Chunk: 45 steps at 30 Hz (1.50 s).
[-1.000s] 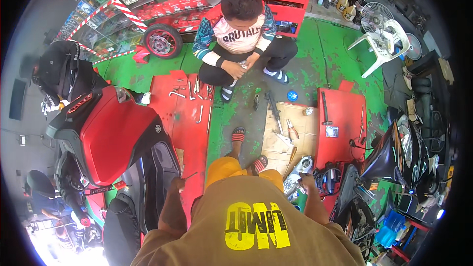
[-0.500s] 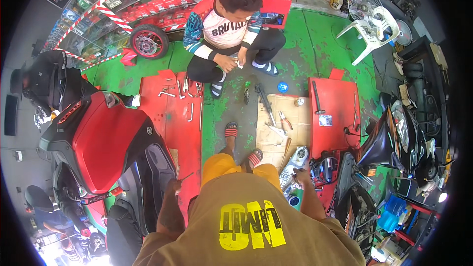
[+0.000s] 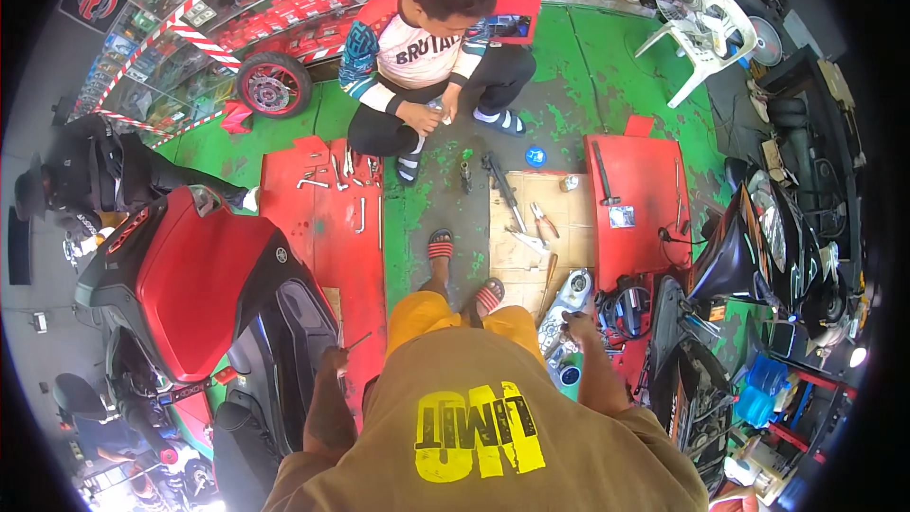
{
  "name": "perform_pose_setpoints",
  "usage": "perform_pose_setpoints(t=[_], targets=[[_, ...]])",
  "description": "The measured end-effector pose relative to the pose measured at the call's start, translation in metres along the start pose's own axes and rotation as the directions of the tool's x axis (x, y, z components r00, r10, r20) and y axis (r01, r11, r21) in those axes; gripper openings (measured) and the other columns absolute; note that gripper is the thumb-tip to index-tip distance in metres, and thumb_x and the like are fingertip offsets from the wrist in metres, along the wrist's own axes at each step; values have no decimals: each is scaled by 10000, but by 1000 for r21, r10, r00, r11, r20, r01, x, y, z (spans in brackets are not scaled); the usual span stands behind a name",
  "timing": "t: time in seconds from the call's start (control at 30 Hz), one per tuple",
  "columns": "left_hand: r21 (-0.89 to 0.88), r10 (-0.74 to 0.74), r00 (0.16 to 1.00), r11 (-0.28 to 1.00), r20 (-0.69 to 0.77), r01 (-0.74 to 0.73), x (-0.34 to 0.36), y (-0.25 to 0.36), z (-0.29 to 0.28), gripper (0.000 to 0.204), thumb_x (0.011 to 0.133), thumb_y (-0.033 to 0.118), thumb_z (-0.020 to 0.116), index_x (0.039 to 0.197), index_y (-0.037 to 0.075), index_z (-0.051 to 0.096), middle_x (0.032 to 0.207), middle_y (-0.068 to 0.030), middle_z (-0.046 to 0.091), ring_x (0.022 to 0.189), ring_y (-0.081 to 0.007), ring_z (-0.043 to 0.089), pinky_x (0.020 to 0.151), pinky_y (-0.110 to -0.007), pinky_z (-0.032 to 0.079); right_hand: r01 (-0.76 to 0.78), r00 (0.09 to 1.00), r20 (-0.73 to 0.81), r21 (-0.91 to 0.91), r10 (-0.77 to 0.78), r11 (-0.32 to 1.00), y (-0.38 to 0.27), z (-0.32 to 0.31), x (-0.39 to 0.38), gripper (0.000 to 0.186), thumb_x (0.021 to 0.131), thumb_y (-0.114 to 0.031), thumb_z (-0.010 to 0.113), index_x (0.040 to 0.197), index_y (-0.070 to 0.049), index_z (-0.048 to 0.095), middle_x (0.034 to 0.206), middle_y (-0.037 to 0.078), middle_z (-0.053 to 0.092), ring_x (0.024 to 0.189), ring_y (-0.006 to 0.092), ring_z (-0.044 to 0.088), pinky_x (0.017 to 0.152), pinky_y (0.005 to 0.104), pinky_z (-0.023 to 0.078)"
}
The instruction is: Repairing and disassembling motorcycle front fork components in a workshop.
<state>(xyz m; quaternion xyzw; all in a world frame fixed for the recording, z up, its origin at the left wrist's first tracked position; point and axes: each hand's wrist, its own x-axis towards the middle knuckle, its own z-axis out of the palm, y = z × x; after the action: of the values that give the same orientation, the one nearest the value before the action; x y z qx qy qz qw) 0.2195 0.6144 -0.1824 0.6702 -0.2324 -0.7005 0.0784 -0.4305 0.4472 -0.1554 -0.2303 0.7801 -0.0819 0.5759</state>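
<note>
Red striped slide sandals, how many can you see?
2. The left sandal is on the person's foot farther ahead; the right sandal is on the foot closer to the yellow shorts. Others could be hidden.

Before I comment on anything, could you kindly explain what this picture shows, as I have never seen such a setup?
Of course. There is no machine doing the work, just a person's two bare hands. A wide fisheye camera on the head looks down, so straight edges bend near the rim.

The left hand holds a thin rod-like tool, beside a red and black scooter. The right hand is at a grey metal casing; whether it grips anything is hard to tell.

On the cardboard ahead lie pliers and a long brown-handled tool, among others. Wrenches lie on the left red panel. A co-worker crouches opposite.
</note>
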Motion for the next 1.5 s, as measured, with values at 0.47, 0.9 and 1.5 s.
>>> perform_pose_setpoints(t=[0.47,0.9,1.5], targets=[[-127,-199,917,978,-346,165,-17,61,2,224,893,263,579,832,50,608,599,-24,560,479,-160,548,361,-345,365,32,999,-21,-11,-33,999,33,-2,15,358,855,-291,627,958,52,615,735,114,649,548,157,568,506,302,459],[54,-213,852,961,-478,270,-42,97,31,250,881,265,530,755,70,623,599,-17,550,442,-137,495,371,-304,356,-3,1000,-16,-16,3,1000,24,-2,13,362,859,-321,628,987,18,621,729,93,650,514,133,527,441,286,401],[-341,-240,963,921,-120,187,-27,84,7,279,890,267,518,707,70,594,469,-14,427,331,-151,407,301,-311,260,-40,999,-11,78,41,996,16,-4,-2,350,852,-301,638,981,23,611,725,91,632,509,140,522,426,288,402]])
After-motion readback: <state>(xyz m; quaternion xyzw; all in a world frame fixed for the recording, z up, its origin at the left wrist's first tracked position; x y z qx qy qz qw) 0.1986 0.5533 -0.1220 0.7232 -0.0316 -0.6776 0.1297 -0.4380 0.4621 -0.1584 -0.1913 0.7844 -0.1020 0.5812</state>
